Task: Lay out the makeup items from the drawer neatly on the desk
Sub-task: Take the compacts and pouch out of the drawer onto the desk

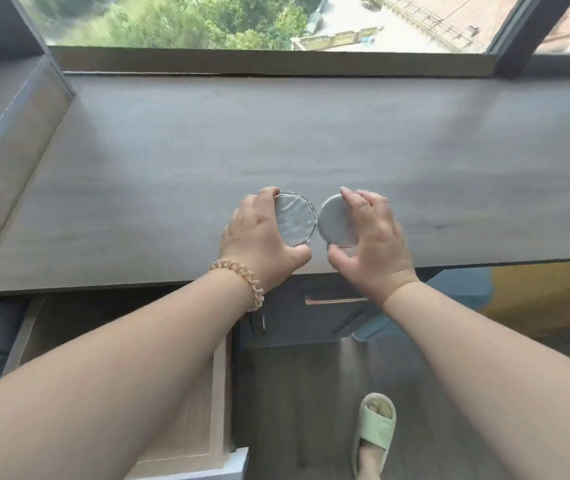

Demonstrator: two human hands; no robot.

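Note:
Two round silver compacts sit side by side on the grey desk (pixel 276 140), near its front edge. My left hand (pixel 259 233) grips the left compact (pixel 294 220), which has small marks on its lid, between fingers and thumb. My right hand (pixel 370 237) grips the plain right compact (pixel 337 220) the same way. The two compacts nearly touch. The open wooden drawer (pixel 217 375) lies below the desk at the lower left, mostly hidden by my left forearm.
A window (pixel 242 22) runs along the back of the desk. A grey side panel (pixel 17 150) rises at the left. A shut drawer with a handle (pixel 335 301) is under the desk. My foot in a green slipper (pixel 375 427) stands on the floor.

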